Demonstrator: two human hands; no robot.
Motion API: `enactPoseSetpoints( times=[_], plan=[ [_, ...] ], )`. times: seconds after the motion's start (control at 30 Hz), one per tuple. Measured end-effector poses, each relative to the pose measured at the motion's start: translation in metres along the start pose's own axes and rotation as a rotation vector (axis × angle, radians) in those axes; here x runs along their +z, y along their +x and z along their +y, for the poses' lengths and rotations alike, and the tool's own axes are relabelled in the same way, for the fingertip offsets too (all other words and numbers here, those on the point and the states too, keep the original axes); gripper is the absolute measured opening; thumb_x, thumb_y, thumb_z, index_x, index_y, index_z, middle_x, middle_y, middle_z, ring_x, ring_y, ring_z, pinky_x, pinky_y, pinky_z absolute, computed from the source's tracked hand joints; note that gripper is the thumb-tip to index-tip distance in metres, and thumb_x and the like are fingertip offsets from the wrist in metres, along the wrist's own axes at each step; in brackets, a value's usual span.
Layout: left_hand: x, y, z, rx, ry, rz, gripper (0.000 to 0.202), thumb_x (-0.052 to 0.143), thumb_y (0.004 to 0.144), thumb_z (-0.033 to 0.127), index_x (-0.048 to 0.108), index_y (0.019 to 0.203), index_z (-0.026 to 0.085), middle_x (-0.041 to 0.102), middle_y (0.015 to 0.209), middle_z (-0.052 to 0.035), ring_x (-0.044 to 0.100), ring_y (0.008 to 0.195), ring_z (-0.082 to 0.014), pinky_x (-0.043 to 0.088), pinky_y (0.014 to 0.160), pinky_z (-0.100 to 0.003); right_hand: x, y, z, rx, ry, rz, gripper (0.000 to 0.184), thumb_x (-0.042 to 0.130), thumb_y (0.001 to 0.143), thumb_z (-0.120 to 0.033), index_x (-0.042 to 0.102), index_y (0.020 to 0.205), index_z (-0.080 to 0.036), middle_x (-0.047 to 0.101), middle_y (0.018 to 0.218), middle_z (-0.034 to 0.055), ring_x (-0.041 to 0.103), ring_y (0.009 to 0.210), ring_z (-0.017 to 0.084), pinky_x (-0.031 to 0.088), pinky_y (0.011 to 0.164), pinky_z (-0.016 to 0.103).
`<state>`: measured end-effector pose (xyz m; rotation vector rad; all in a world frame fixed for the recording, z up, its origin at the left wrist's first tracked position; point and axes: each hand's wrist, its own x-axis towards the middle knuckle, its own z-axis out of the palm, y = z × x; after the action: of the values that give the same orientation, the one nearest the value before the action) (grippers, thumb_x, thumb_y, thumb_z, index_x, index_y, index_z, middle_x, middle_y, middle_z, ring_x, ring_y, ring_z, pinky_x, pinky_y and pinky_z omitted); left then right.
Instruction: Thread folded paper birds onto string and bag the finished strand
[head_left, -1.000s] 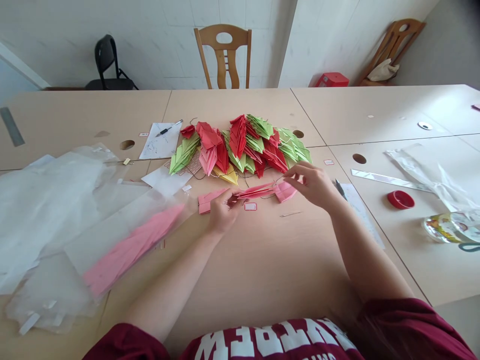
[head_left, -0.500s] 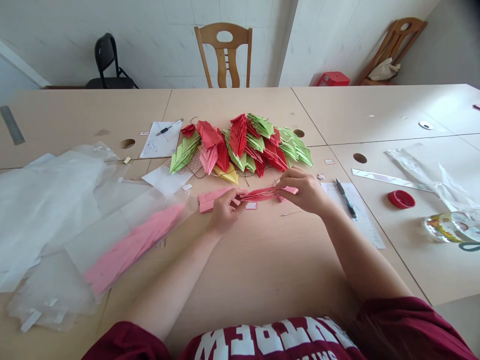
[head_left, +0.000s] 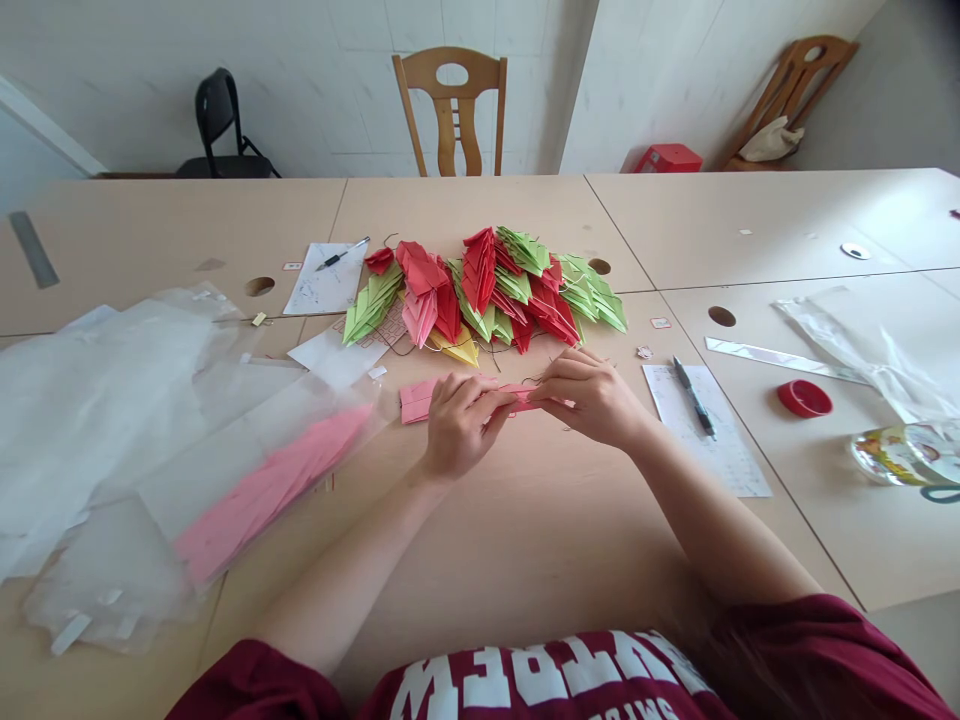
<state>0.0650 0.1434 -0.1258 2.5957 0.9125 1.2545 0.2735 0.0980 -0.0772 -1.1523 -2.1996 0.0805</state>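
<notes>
Between my two hands is a pink folded paper piece (head_left: 519, 396), mostly covered by the fingers. My left hand (head_left: 463, 420) pinches its left part, and my right hand (head_left: 589, 395) pinches its right end, with the fingertips of both hands close together. Just left of my left hand, a flat pink folded strip (head_left: 415, 401) lies on the table. Beyond the hands sits a heap of folded paper pieces (head_left: 480, 285) in red, green, pink and yellow, with dark thread around it. Which folds the fingers press is hidden.
Clear plastic bags (head_left: 112, 400) cover the left side, one holding pink paper (head_left: 274, 490). To the right lie a written sheet (head_left: 667, 400), a pen (head_left: 694, 397), a red tape roll (head_left: 805, 398), a ruler (head_left: 780, 360) and a glass cup (head_left: 900, 455). Chairs (head_left: 450, 75) stand behind the table (head_left: 525, 560).
My left hand has turned over the paper and slid right, closer to my right hand. Less of the pink paper shows between them, and my right hand has dropped slightly.
</notes>
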Motion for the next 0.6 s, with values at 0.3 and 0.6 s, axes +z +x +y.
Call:
enactPoseSetpoints(
  times=[0.3, 0.6],
  plan=[
    [-0.0005, -0.0001, 0.0, -0.014, -0.067, -0.02, 0.01, 0.067, 0.084, 0.031, 0.073, 0.091, 0.029, 0.071, 0.087, -0.0036, 0.058, 0.088, -0.0219, 0.037, 0.079, -0.036, 0.0023, -0.0014, -0.0007, 0.04, 0.11, -0.008, 0.016, 0.051, 0.094, -0.021, 0.063, 0.084, -0.022, 0.061, 0.085, 0.0055, 0.053, 0.08, 0.019, 0.043, 0.071, 0.033],
    [-0.0062, 0.0051, 0.004, -0.057, -0.129, -0.05, 0.006, 0.061, 0.085, 0.026, 0.067, 0.084, 0.022, 0.068, 0.086, -0.005, 0.056, 0.084, -0.0217, 0.037, 0.08, -0.037, -0.0038, 0.0015, 0.0011, 0.001, 0.041, 0.0, 0.013, 0.052, 0.093, -0.021, 0.061, 0.084, -0.021, 0.061, 0.086, 0.0057, 0.053, 0.08, 0.02, 0.043, 0.074, 0.035]
  ],
)
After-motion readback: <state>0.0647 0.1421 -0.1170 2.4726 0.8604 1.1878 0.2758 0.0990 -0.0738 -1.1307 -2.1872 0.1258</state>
